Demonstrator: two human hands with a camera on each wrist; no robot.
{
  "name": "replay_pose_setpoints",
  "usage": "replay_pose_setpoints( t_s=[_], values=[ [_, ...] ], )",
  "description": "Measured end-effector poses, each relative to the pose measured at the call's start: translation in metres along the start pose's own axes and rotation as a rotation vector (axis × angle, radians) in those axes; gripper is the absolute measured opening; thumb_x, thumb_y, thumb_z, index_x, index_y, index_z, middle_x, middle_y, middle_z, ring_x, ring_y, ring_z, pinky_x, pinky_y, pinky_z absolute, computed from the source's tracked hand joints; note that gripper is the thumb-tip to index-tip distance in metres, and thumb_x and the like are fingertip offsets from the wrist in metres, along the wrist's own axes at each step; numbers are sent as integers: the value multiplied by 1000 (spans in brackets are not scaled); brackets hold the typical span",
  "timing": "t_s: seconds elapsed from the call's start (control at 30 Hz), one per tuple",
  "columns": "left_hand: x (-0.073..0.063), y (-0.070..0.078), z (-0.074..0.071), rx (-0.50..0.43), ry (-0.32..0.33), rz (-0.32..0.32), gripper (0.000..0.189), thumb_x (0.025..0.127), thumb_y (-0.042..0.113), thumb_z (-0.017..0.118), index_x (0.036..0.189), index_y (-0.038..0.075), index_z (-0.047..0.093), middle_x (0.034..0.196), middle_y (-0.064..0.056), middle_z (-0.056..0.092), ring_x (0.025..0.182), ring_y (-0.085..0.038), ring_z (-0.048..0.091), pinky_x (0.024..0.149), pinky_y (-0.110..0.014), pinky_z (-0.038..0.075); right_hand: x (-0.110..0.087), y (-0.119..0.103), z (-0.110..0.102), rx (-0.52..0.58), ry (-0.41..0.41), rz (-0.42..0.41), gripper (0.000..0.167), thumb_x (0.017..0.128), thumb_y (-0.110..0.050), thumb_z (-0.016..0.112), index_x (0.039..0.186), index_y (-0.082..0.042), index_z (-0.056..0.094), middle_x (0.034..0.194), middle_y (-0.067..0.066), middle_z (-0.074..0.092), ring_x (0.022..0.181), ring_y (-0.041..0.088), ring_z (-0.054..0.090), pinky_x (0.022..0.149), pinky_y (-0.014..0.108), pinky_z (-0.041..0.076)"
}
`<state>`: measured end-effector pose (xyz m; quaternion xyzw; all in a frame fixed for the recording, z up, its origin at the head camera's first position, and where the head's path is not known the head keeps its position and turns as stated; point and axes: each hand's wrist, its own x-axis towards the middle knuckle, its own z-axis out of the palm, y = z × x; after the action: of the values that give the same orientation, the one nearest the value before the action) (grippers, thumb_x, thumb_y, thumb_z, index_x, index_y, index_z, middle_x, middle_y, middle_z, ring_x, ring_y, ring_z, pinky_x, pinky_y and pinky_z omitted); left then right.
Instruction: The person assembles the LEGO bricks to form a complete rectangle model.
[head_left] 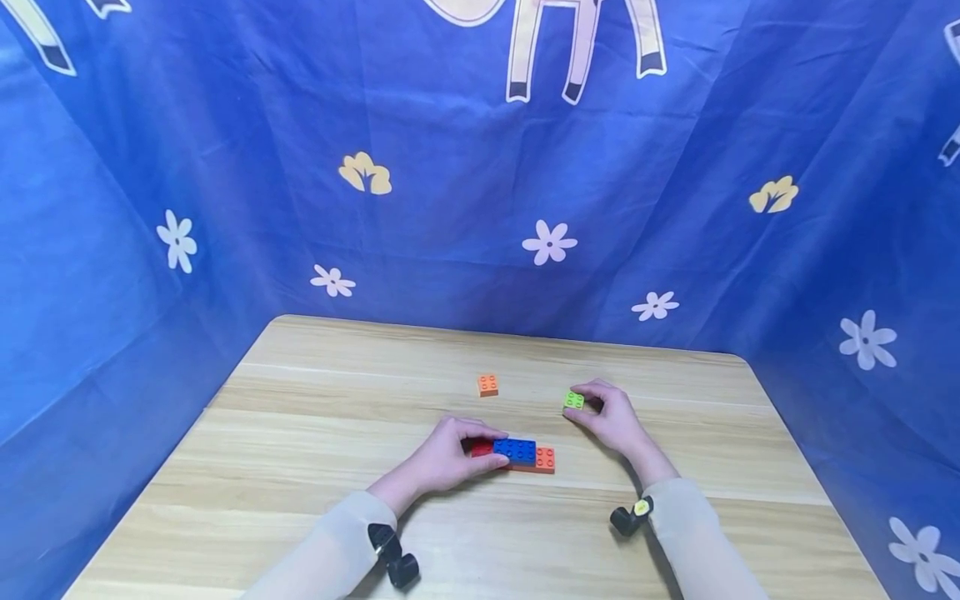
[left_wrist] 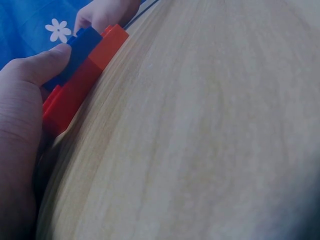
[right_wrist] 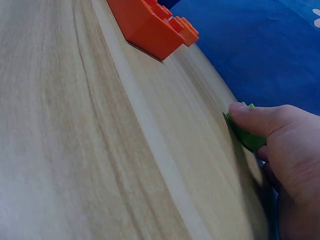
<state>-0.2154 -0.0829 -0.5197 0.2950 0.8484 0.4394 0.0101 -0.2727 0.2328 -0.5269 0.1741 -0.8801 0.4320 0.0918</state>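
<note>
My left hand [head_left: 446,457] pinches a blue brick [head_left: 516,451] with studs on top, thumb on the near side and fingers on the far side. Beneath the blue brick lies a longer red base [left_wrist: 75,100], its right end [head_left: 545,461] looking more orange; whether it is one brick or two I cannot tell. Farther right and back, my right hand [head_left: 613,417] pinches a small lime green brick [head_left: 573,400] between thumb and fingers. That green brick [right_wrist: 247,134] is at the tabletop, partly hidden by the thumb in the right wrist view.
A small orange brick [head_left: 487,385] lies on the wooden table [head_left: 337,375], behind the blue brick and left of the green one. Blue patterned cloth [head_left: 450,208] hangs along the table's back and sides.
</note>
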Motion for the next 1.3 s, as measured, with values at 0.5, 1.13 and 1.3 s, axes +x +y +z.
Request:
replay_pose_setpoints(
  t_s=[0.5,1.13,1.3],
  values=[
    [1,0,1,-12,4,11,40,75,51,72,109,31,69,101,18,64,95,-2,58,83,-26,47,-2,-4,-5,1,-11,-27,41,74,-24,80,109,-7,68,98,-4,63,88,13,59,79,31,50],
    [1,0,-1,-23,7,6,38,75,49,73,108,31,69,100,17,64,94,-3,59,82,-26,47,-17,-47,-10,130,-140,-76,36,77,-20,77,109,-10,67,100,-4,61,93,15,60,86,39,49],
    [1,0,0,-22,8,10,37,75,49,73,108,31,69,100,18,64,94,-2,59,82,-26,47,-22,-63,-8,129,-158,-85,33,77,-15,77,108,-15,67,99,-2,62,91,18,60,85,45,49]
  ],
)
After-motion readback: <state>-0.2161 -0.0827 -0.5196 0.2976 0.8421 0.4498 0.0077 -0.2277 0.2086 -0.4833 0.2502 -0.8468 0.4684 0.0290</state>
